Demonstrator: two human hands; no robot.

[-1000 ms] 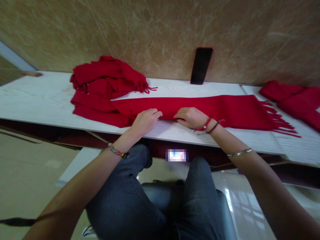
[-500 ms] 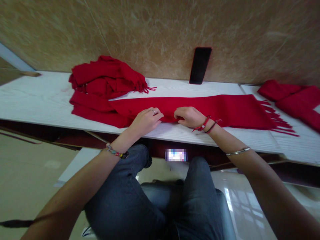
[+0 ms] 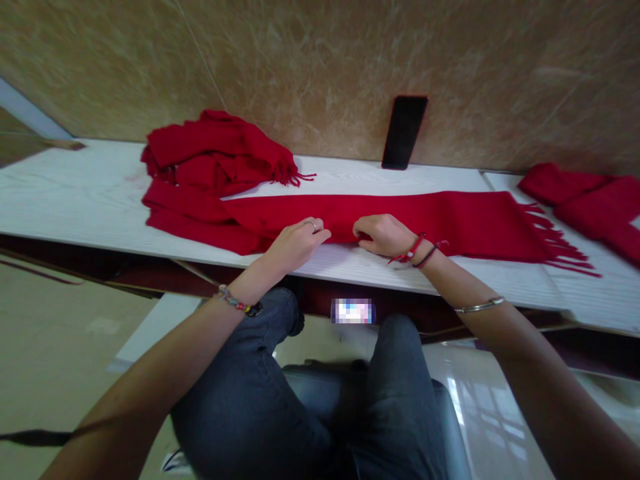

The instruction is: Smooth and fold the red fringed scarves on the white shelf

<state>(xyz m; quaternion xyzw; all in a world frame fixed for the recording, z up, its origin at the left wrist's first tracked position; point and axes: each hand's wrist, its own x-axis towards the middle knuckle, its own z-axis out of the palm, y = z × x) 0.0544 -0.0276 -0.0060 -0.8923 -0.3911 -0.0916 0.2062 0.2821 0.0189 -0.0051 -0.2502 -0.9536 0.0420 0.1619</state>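
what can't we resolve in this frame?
- Head view: the left hand and right hand curl their fingers onto the near edge of the red scarf; the grip is hidden.
- Phone: screen dark.
- Patch under the table: pixelated.
- Second scarf: cut off at the right edge.

Plain deep red scarf (image 3: 400, 217) with red fringe at the right end. Same red in the heap (image 3: 215, 157) far left and in the cloth (image 3: 590, 203) far right. White table (image 3: 75, 200) with faint grey wood grain. Mottled tan-brown marble wall (image 3: 310, 67). Black phone (image 3: 404, 131) with a thin red edge. Multicoloured bead bracelet (image 3: 236, 303) at the left wrist; red and black cords (image 3: 419, 252) and a silver bangle (image 3: 477, 307) on the right arm. Dark grey-blue jeans (image 3: 260, 400). Glossy beige floor (image 3: 50, 360).
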